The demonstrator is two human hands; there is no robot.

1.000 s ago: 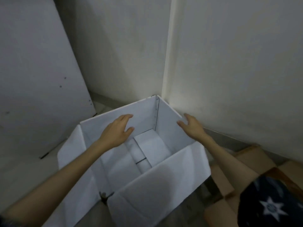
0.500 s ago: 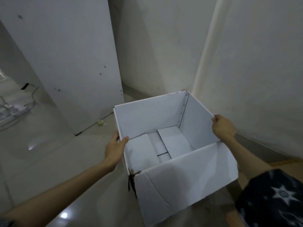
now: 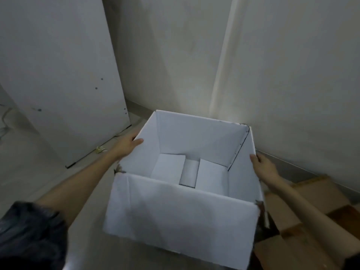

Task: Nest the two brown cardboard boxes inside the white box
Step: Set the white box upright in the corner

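Note:
A large white box (image 3: 181,215) stands open on the floor, top flaps folded outward, with only its own bottom flaps inside. My left hand (image 3: 127,145) grips the rim of its left wall, thumb inside. My right hand (image 3: 264,166) holds the rim of its right wall. Brown cardboard (image 3: 311,193) lies on the floor to the right of the white box, partly hidden by my right arm and cut off by the frame edge, so I cannot tell how many boxes it is.
Walls meet in a corner just behind the box. A white board (image 3: 64,78) leans against the wall at the left. A small crumpled scrap (image 3: 101,150) lies on the glossy tiled floor near its foot.
The box has turned and shifted between my hands, its near flap now facing me squarely. My left hand moved from inside the box to its left rim; the brown cardboard came back into view.

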